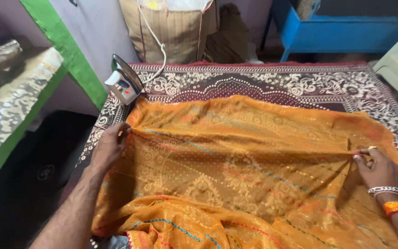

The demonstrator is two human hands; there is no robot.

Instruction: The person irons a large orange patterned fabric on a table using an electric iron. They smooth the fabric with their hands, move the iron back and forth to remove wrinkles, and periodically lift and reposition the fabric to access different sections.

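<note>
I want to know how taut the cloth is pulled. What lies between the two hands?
In the head view only orange cloth spans from the left hand to the right hand, creased in a ridge between them.

I see through one camera only, worn on the person's head. It looks forward and down, from close above, onto the thin orange patterned cloth (249,166) spread on the dark red and white patterned cover (300,85). The left hand (109,145) and right hand (377,167) show low at both sides. Farther up, the blue metal bench (342,32) stands at the back.
</note>
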